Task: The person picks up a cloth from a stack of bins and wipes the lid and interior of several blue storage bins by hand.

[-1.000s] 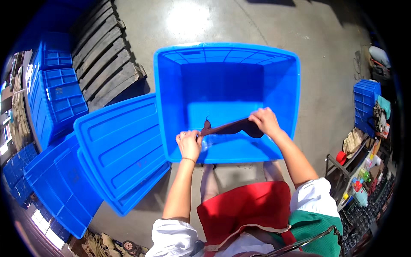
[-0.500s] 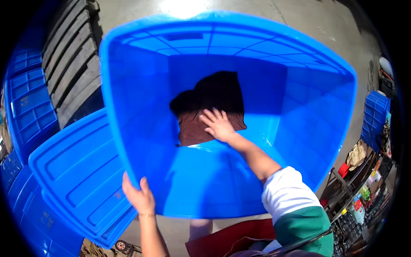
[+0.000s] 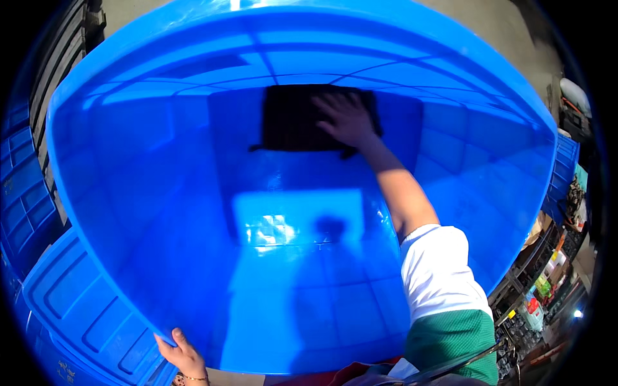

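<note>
A big blue plastic bin [image 3: 161, 238] fills most of the view, its open mouth toward me. Deep inside, a dark brown cloth [image 3: 293, 119] lies flat in shadow at the far end, with small dark ends sticking out at its lower corners. My right hand [image 3: 349, 119] reaches in and rests on the cloth's right half, palm down and fingers spread, not closed round anything. At the lower left, my left hand [image 3: 183, 357] holds the bin's rim, thumb on the inner side and fingers on the outer.
A blue ribbed lid [image 3: 90, 302] lies beside the bin on the left, with more blue bins [image 3: 26, 186] behind it. Grey slats [image 3: 61, 77] stand at the upper left. On the right are a blue crate [image 3: 563, 164] and cluttered small goods [image 3: 534, 309].
I am closer over the bin, whose mouth now looks larger. My right hand has moved farther in with the cloth, which now sits higher and flatter. My left hand stays at the rim.
</note>
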A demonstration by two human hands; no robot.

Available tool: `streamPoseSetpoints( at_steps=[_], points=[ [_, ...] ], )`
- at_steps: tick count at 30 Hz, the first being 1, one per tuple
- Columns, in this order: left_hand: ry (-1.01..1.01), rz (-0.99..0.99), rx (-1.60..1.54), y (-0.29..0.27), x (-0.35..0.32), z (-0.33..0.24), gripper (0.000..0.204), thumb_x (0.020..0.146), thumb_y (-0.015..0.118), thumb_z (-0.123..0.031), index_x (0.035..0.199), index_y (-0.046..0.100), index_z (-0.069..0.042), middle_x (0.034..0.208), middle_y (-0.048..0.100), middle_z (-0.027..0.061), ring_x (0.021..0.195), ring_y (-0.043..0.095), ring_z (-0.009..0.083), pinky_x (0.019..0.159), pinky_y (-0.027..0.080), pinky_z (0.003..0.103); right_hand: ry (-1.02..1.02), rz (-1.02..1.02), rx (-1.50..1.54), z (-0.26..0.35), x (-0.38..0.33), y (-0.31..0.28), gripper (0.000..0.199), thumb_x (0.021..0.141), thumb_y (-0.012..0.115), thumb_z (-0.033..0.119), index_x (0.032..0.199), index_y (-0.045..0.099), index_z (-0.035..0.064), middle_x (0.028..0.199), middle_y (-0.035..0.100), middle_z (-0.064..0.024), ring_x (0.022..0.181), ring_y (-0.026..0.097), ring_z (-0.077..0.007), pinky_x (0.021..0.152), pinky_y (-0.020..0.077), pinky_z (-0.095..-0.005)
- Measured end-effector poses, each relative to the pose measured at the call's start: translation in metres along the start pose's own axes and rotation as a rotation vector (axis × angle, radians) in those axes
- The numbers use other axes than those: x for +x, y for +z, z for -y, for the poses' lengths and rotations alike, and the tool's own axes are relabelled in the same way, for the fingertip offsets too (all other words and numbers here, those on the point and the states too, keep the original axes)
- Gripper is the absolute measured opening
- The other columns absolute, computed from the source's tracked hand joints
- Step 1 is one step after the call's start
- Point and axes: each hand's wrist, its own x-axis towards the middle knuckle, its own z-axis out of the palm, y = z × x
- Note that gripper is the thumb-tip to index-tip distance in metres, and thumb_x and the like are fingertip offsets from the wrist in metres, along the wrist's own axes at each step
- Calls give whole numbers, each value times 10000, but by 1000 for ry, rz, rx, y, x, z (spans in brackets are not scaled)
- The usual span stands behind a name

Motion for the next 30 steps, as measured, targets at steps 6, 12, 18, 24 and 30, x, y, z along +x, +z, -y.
streamPoseSetpoints(
  at_steps=[6, 12, 18, 24, 30],
  points=[
    [-18, -1, -18, 3, 0, 1, 419, 930, 498, -308, 1084, 492, 82, 947, 562, 176, 834, 526, 268, 765, 416, 353, 712, -277, -182, -65, -127, 14, 629, 867, 464, 445, 1364, 351, 76, 1361, 361, -212, 1280, 306, -380, 1037, 230, -527],
    [-28, 7, 19, 0, -5, 7, 443, 930, 498, -305, 1131, 480, 90, 1015, 568, 200, 891, 538, 291, 799, 414, 362, 783, 157, -234, 94, -170, 10, 721, 802, 526, 502, 1375, 345, 105, 1397, 320, -207, 1316, 258, -352, 1027, 191, -584],
    [-38, -8, 8, 6, -3, 1, 435, 945, 483, -310, 1097, 485, 97, 986, 570, 179, 843, 522, 247, 775, 420, 345, -326, 274, 273, 82, -153, 44, 688, 736, 581, 547, 1321, 425, 219, 1406, 356, -82, 1293, 316, -312, 989, 281, -577],
    [-130, -62, 25, 2, 2, 6, 507, 932, 504, -334, 1117, 475, 137, 1036, 579, 220, 880, 535, 258, 795, 429, 353, 207, -36, -53, -44, -69, 2, 720, 795, 504, 566, 1398, 308, 226, 1430, 300, -137, 1325, 263, -329, 1024, 224, -583],
    [-160, -33, -7, 2, 6, -1, 499, 928, 512, -344, 1121, 495, 116, 1045, 584, 206, 881, 539, 247, 801, 429, 351, 663, -186, -19, -48, -162, 17, 793, 858, 504, 480, 1367, 232, -64, 1387, 232, -330, 1295, 248, -436, 1071, 230, -432]
  ],
)
